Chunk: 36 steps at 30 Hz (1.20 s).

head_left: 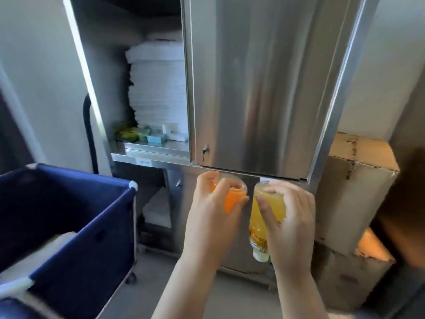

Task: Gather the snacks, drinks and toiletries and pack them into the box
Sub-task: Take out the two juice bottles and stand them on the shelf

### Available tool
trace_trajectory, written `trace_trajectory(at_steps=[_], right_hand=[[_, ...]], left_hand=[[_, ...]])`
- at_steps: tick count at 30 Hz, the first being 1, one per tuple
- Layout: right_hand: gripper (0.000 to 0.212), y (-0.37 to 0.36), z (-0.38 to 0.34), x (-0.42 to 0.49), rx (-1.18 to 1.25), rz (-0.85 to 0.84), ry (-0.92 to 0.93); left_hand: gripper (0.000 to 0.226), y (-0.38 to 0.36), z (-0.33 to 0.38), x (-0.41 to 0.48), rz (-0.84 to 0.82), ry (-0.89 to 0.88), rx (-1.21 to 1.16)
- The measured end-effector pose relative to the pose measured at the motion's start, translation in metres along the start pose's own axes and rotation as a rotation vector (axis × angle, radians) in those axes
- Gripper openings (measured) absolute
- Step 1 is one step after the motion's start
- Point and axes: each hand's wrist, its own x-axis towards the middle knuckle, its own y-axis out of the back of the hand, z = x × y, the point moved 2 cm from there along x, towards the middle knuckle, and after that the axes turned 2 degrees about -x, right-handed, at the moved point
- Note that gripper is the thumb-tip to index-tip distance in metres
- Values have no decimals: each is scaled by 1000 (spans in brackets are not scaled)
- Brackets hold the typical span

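Head view: the left hand [213, 210] curls round an orange drink bottle [231, 200], the right hand [289, 215] round a yellow drink bottle [257, 217] held cap downward, the two side by side. A cardboard box [358, 180] stands right of the right hand. Small packets [156, 138] sit on a shelf up-left of the left hand.

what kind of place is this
Probably a hotel housekeeping or linen store: a steel cabinet holds stacked white towels and toiletry packets on a shelf, and a blue fabric cart stands to its left.
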Motion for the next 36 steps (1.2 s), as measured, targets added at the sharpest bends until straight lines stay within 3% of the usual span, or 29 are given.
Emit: trace_trajectory(at_steps=[9,17,25,32,36], right_hand=[[35,-147,-46,16,208,-166,35],[30,-253,12,60,287,-243,36],[22,-346,68,140,351,-210,55],[15,-428,79,154,416,-287,73],[25,-480,79,166,423,-282,88]], left_hand=[[18,60,-112,43,116,146,141],[18,14,-194,115,170,299,84],[19,-21,-252,213,248,316,85],[16,-22,-313,252,287,399,120],[16,-16,-359,281,324,403,111]])
